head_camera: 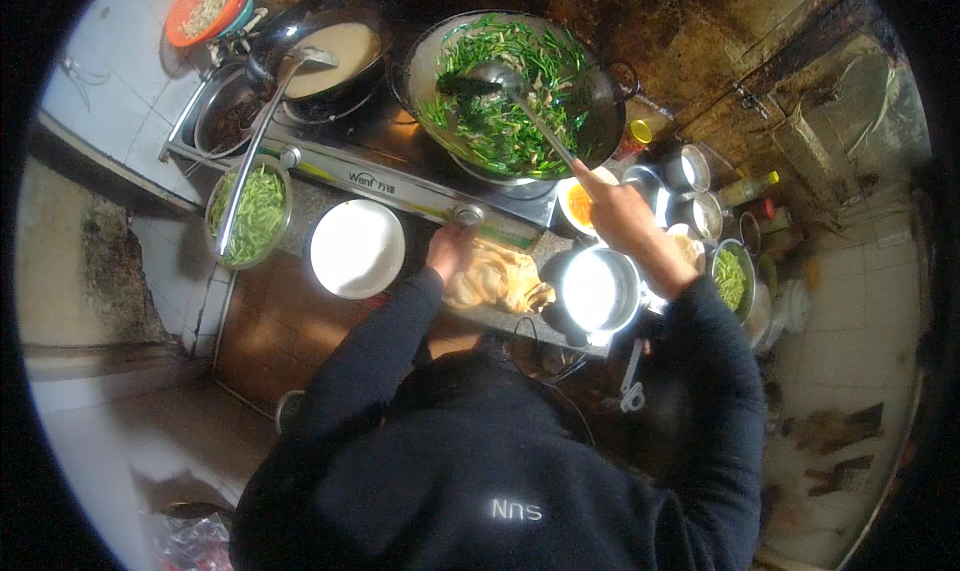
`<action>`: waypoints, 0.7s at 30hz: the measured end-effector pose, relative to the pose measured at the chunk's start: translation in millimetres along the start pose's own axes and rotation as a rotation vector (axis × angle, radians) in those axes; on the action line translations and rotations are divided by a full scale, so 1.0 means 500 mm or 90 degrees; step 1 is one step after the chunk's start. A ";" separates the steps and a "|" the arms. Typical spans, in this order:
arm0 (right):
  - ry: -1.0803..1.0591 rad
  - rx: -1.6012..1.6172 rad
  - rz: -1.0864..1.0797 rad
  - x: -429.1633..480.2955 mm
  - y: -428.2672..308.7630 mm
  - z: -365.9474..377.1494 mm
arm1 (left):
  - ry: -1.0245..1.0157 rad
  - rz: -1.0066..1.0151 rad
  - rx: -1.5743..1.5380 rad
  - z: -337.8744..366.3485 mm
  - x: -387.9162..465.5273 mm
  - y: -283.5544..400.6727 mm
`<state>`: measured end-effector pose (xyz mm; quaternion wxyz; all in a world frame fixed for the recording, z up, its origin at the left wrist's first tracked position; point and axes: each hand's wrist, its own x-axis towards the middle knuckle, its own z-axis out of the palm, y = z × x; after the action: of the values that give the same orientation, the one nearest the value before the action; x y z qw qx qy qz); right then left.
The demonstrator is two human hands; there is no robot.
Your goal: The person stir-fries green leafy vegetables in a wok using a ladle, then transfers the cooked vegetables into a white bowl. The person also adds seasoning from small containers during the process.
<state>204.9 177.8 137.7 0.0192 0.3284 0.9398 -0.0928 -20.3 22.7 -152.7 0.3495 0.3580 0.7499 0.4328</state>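
My right hand (pixel 626 214) grips the long handle of a metal ladle (pixel 499 79). The ladle's bowl rests among chopped green stalks mixed with pale pieces (pixel 517 117) in a large two-handled wok (pixel 607 98). At the front of the gas stove (pixel 360 177), my left hand (pixel 448 252) has its fingers at the right control knob (pixel 468 214); their exact grip is partly hidden. A crumpled tan cloth (pixel 499 278) lies on the counter just right of that hand. Left of it is a white bowl (pixel 358 248).
A second wok (pixel 330 60) holds pale liquid, and a long-handled utensil (pixel 255 151) slants from it over a bowl of shredded greens (pixel 251 214). To the right are a bright metal pot (pixel 600 289), an orange-filled bowl (pixel 579 202) and seasoning containers (pixel 688 167). An orange basket (pixel 202 8) sits far left.
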 end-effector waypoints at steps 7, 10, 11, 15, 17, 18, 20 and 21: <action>-0.102 0.096 0.003 -0.205 0.001 -0.125 | -0.034 -0.135 -0.128 -0.011 -0.030 0.071; -0.174 -0.072 0.135 -0.130 -0.010 -0.132 | 0.004 -0.090 -0.096 -0.021 -0.036 0.077; -0.164 -0.129 0.146 -0.107 -0.004 -0.123 | 0.009 -0.089 -0.099 -0.017 -0.032 0.068; -0.032 0.027 0.190 -0.046 0.023 -0.027 | 0.035 -0.058 -0.136 0.000 -0.026 0.035; -0.008 0.142 0.157 -0.029 0.023 0.003 | 0.026 -0.057 -0.118 0.003 -0.012 0.016; 0.010 0.159 0.080 -0.037 0.024 0.005 | 0.011 -0.081 -0.153 0.003 -0.012 0.024; 0.043 0.192 -0.076 -0.077 0.018 0.011 | -0.011 -0.121 -0.191 0.000 -0.020 0.038; 0.030 0.200 -0.057 -0.093 0.018 0.003 | -0.019 -0.135 -0.195 0.000 -0.017 0.043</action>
<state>246.5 155.8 139.1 -0.0587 0.2870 0.9277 -0.2314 -11.0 23.7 -131.6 0.4545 0.2261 0.7035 0.4974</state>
